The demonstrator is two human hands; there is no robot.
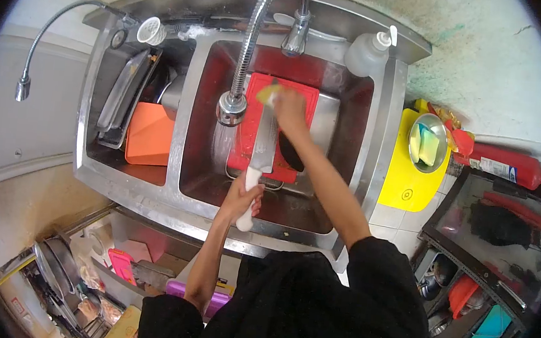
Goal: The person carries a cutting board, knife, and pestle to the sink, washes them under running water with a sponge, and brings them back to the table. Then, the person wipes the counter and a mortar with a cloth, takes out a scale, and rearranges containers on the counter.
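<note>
My left hand is wrapped round the white handle of a large knife, whose broad blade points away from me over the sink. Near the blade's far end, my right hand grips a yellow sponge pressed to the metal. Beneath the knife a red cutting board lies in the right basin. A dark round shape, partly hidden by my right forearm, shows beside the blade. Water runs from the flexible faucet just left of the knife.
The left basin holds an orange container and metal trays. A soap pump bottle and a white cup stand on the back ledge. On the right, a metal bowl with sponges sits on a yellow board.
</note>
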